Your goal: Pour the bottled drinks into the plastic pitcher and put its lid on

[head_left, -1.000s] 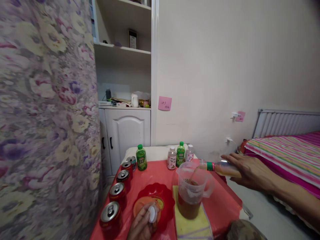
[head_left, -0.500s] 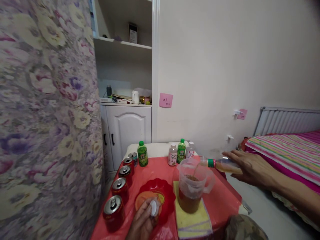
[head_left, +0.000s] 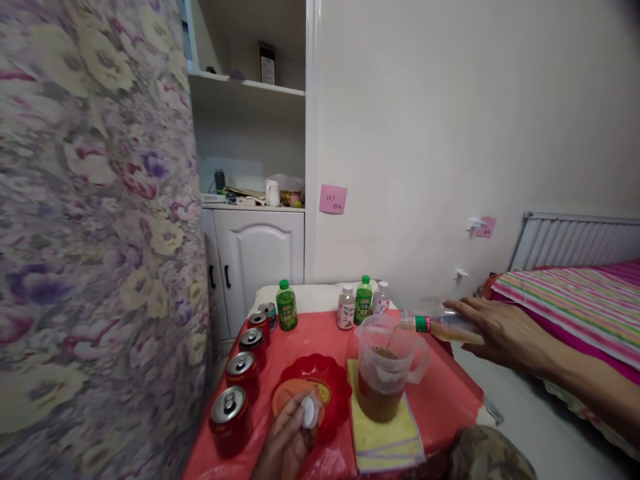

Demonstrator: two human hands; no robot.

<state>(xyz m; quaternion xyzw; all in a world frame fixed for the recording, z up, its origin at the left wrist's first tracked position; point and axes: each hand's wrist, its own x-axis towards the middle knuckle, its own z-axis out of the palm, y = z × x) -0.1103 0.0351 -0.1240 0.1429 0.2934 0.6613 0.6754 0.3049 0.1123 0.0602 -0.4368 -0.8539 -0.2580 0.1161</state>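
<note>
My right hand (head_left: 493,330) is wrapped round a clear bottle (head_left: 440,328) with a green label band, tipped sideways. Its mouth is at the rim of a translucent plastic pitcher (head_left: 383,373), and brown liquid runs from it. The pitcher stands on a folded yellow cloth (head_left: 385,447) and is partly filled with brown liquid. My left hand (head_left: 290,430) pinches a white bottle cap (head_left: 309,413) above a red scalloped dish (head_left: 335,377). An orange round lid (head_left: 287,395) lies in that dish, partly hidden by the hand.
Several red drink cans (head_left: 230,427) line the left edge of the red-covered table (head_left: 320,333). At the back stand a green-capped bottle (head_left: 287,307), another green bottle (head_left: 364,301) and two white-capped bottles (head_left: 346,308). A floral curtain (head_left: 95,233) hangs left; a bed (head_left: 575,287) is right.
The view has shifted very slightly. Both hands hold nearly the same pose, the bottle still tipped over the pitcher and the cap still pinched.
</note>
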